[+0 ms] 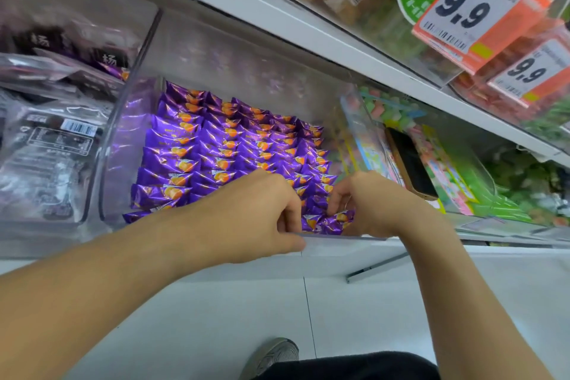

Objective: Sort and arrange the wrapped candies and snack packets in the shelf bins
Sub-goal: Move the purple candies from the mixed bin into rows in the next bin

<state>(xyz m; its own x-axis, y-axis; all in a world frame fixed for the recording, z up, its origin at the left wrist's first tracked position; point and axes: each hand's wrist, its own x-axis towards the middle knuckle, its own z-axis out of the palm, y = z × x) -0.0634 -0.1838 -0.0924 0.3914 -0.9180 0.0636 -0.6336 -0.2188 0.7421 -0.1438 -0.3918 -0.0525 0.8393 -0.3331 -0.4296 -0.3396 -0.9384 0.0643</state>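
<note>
A clear plastic bin [123, 139] on the shelf holds several rows of purple wrapped candies [222, 145] with orange marks, laid in neat lines. My left hand [256, 216] reaches over the bin's front edge, its fingers curled down among the front-row candies. My right hand [367, 203] is at the bin's front right corner, fingers curled around a purple candy [337, 220] there. What the left fingertips hold is hidden.
A bin of grey-purple snack packets [46, 139] stands to the left. To the right, a bin of green and pink packets [456, 170] has a dark phone [411, 160] lying on it. Orange 9.9 price tags [475, 9] hang from the upper shelf. White floor and my shoe [274, 355] lie below.
</note>
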